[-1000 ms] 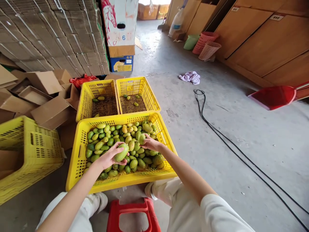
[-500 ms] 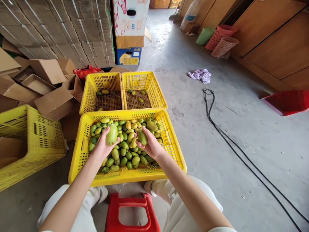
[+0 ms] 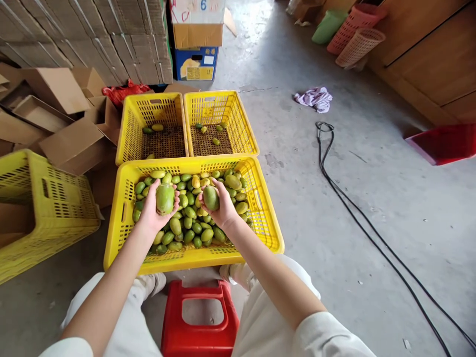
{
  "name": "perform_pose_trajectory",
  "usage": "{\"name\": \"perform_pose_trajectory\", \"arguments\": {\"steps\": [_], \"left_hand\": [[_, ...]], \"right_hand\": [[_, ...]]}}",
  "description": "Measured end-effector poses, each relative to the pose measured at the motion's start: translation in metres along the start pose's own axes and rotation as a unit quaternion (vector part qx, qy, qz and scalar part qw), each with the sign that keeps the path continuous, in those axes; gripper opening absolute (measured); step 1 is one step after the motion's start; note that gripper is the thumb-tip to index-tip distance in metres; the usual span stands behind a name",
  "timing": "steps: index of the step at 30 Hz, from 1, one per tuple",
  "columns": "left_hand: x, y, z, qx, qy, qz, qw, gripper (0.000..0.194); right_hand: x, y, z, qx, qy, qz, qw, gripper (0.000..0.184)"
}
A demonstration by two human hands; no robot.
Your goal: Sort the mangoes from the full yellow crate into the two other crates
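Note:
Over the front yellow crate (image 3: 208, 259), my left hand (image 3: 150, 214) is closed around a large light-green oval fruit (image 3: 165, 199). My right hand (image 3: 225, 212) grips a smaller, darker green oval fruit (image 3: 211, 198), thumb along its right side. Both fruits are held just above a heap of green and yellowish fruits (image 3: 197, 227) that fills the crate. Behind it stand two more yellow crates side by side, the back left crate (image 3: 151, 101) and the back right crate (image 3: 245, 116), each with a few fruits on its bottom.
A red plastic stool (image 3: 173, 317) stands between my legs. Another yellow crate (image 3: 63, 203) and loose cardboard boxes (image 3: 72, 146) lie to the left. On the floor at right are a black cable (image 3: 357, 210), a crumpled cloth (image 3: 315, 99) and a red container (image 3: 446, 144).
The view has tilted down slightly, so the crates appear higher. Both hands still hold their fruits, and the left one's fruit has turned a little.

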State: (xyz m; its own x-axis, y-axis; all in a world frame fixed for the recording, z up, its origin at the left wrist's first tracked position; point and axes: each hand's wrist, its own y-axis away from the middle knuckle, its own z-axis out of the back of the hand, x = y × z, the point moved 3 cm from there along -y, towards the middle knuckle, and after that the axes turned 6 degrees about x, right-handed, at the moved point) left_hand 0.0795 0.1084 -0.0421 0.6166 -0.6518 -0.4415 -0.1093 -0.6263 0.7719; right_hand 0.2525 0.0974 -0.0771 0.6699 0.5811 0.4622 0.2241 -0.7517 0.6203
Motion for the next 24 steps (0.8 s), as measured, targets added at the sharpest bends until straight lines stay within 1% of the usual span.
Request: {"name": "perform_pose_trajectory", "arguments": {"steps": [1, 3, 5, 8, 11, 13, 16, 18, 20, 22, 24], "left_hand": [[0.001, 0.000, 0.001, -0.013, 0.021, 0.010, 1.000, 0.043], [0.002, -0.001, 0.003, -0.025, 0.053, 0.007, 0.998, 0.035], [0.002, -0.002, 0.004, -0.020, 0.074, -0.020, 0.997, 0.030], [0.000, -0.003, 0.005, -0.006, 0.082, -0.067, 0.994, 0.031], [-0.001, -0.004, 0.006, 0.012, 0.064, -0.073, 0.995, 0.037], [0.001, -0.006, 0.007, 0.030, 0.053, -0.055, 0.997, 0.041], [0.006, -0.011, 0.011, 0.035, 0.023, -0.037, 0.998, 0.042], [0.009, -0.016, 0.014, 0.036, -0.013, -0.048, 0.998, 0.039], [0.011, -0.022, 0.015, 0.043, -0.044, -0.068, 0.996, 0.035], [0.012, -0.026, 0.016, 0.050, -0.061, -0.080, 0.994, 0.033], [0.011, -0.028, 0.016, 0.055, -0.066, -0.082, 0.993, 0.035]], "right_hand": [[-0.001, -0.001, -0.002, 0.004, 0.007, 0.005, 1.000, 0.043], [-0.003, -0.002, -0.007, 0.011, -0.001, 0.009, 1.000, 0.041], [-0.002, -0.001, -0.009, 0.001, -0.032, 0.002, 0.999, 0.036], [0.001, 0.000, -0.009, -0.037, -0.094, -0.023, 0.995, 0.033], [0.002, 0.002, -0.005, -0.068, -0.130, -0.039, 0.988, 0.029], [0.002, 0.002, -0.003, -0.077, -0.138, -0.045, 0.986, 0.023], [0.000, 0.001, 0.002, -0.089, -0.147, -0.035, 0.984, 0.016], [0.000, -0.001, 0.005, -0.089, -0.150, -0.024, 0.984, 0.015], [-0.001, -0.005, 0.008, -0.087, -0.147, -0.027, 0.985, 0.015], [-0.002, -0.006, 0.010, -0.093, -0.141, -0.040, 0.985, 0.016], [-0.003, -0.006, 0.010, -0.110, -0.139, -0.060, 0.982, 0.015]]}}
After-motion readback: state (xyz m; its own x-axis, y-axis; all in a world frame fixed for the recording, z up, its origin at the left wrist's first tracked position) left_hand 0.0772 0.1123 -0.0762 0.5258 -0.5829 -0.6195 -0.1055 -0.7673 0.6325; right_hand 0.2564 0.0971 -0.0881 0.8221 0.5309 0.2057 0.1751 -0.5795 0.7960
